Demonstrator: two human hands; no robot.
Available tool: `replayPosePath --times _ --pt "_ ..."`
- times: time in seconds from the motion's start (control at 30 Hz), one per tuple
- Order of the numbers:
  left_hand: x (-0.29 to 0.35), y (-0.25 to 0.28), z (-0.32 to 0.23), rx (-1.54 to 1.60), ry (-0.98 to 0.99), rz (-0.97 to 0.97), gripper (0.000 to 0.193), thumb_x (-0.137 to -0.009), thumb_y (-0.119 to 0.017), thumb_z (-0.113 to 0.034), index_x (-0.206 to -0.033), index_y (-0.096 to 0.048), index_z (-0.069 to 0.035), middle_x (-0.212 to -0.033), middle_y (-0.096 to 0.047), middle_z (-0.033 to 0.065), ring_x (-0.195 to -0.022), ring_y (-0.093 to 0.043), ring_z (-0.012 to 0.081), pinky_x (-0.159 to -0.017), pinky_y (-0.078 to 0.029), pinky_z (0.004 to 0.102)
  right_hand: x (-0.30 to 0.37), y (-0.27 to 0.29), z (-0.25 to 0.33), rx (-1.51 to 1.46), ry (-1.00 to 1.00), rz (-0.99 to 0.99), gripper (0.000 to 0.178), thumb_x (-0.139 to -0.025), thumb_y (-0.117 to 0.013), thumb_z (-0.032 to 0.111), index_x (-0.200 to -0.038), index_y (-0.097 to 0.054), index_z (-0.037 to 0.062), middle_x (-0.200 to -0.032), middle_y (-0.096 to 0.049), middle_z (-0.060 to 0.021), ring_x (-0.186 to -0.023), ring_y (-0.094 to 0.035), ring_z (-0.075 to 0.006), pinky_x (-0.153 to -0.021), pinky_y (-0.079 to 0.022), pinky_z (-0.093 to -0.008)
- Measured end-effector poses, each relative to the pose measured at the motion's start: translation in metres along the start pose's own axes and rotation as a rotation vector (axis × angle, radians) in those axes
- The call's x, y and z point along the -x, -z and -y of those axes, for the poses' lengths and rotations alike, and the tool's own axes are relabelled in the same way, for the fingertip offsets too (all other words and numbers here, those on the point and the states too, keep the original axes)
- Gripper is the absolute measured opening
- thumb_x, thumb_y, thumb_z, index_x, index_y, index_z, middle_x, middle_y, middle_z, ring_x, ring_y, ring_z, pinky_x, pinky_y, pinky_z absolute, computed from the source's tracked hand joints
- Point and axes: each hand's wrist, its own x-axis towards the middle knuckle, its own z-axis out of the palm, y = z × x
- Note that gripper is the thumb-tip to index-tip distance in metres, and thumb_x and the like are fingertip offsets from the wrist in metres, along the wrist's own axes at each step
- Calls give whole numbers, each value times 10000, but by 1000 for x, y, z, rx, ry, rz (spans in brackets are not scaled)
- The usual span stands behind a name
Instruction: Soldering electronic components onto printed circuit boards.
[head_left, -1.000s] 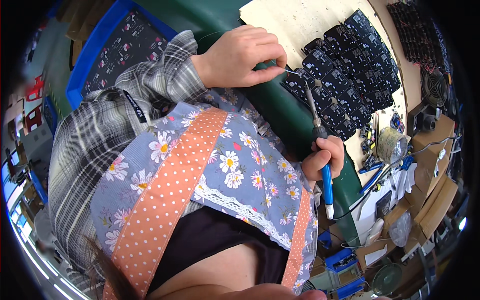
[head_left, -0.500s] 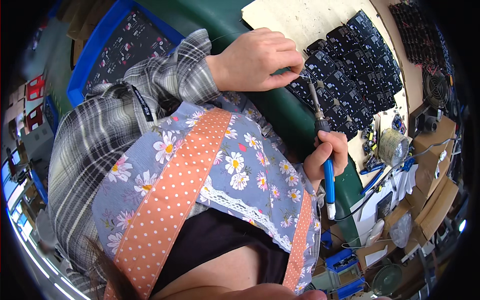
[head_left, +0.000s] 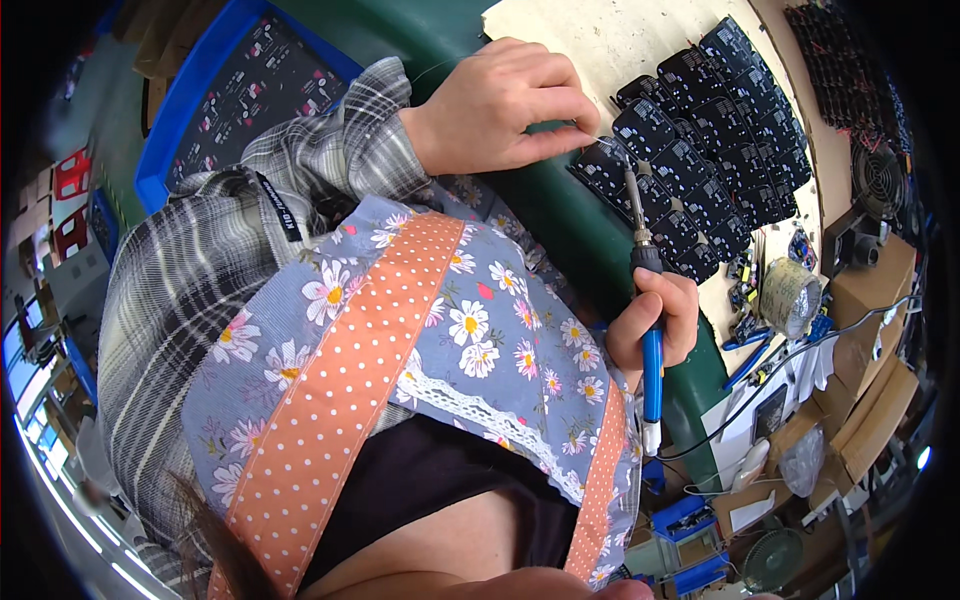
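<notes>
My left hand (head_left: pixel 505 108) pinches a thin solder wire (head_left: pixel 604 143) between thumb and forefinger, above the near left corner of a group of black circuit boards (head_left: pixel 715 140). A loose stretch of the wire trails off behind that hand. In my right hand (head_left: pixel 660 315) is a soldering iron with a blue handle (head_left: pixel 652 385), gripped near its dark collar. Its metal tip points away from me and meets the boards close to the wire's end. Whether tip and wire touch is too small to tell. The boards lie in overlapping rows on a pale sheet (head_left: pixel 560 22).
A blue bin (head_left: pixel 152 165) with printed dark boards stands at the left. To the right are a roll of wrapped tape (head_left: pixel 790 298), blue-handled pliers (head_left: pixel 745 365), cardboard boxes (head_left: pixel 868 345) and a small fan (head_left: pixel 877 180). The iron's black cord (head_left: pixel 760 385) runs rightward.
My left hand has drawn back slightly to the left, its fingers held differently on the wire. The soldering iron's rear end has swung a little left and toward me.
</notes>
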Motion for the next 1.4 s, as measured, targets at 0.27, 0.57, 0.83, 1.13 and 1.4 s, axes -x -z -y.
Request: replayPosePath --times 0.27,0.57,0.83,1.13,1.4 --pt "2 2 -1 8 9 -17 111 -706 -648 -89 -769 -557 -97 -730 -529 19 -695 -536 205 -642 -413 312 5 0 0 -52 38 -22 82 -757 -594 103 -789 -636 41 -602 -507 -62 -531 -464 -177 -501 -350 -268" --pt "0 -1 -3 7 13 -24 111 -710 -646 -90 -775 -556 -93 -743 -531 25 -710 -540 210 -653 -417 315 -4 -7 -4 -69 39 -8 236 -872 -514 220 -811 -584 3 -642 -480 -54 -503 -410 -96 -456 -298 -209" --pt "0 -2 -4 10 17 -33 111 -713 -644 -90 -780 -556 -90 -754 -532 29 -723 -544 214 -663 -420 318 -3 -9 -5 -105 -9 9 224 -874 -509 200 -815 -580 -4 -661 -498 -68 -512 -430 -98 -452 -317 -210" --pt "-1 6 1 -21 -9 -100 132 -710 -662 -90 -805 -571 -97 -757 -545 27 -714 -538 213 -655 -417 316 3 -3 -7 -87 75 -113 267 -876 -503 245 -795 -577 2 -616 -462 -51 -495 -399 -97 -453 -289 -212" --pt "7 -4 2 168 140 -108 117 -755 -641 -54 -836 -557 -61 -767 -552 46 -659 -534 204 -592 -426 288 3 4 -4 -42 33 -40 266 -875 -510 237 -794 -583 -6 -631 -484 -61 -501 -415 -100 -448 -291 -210"
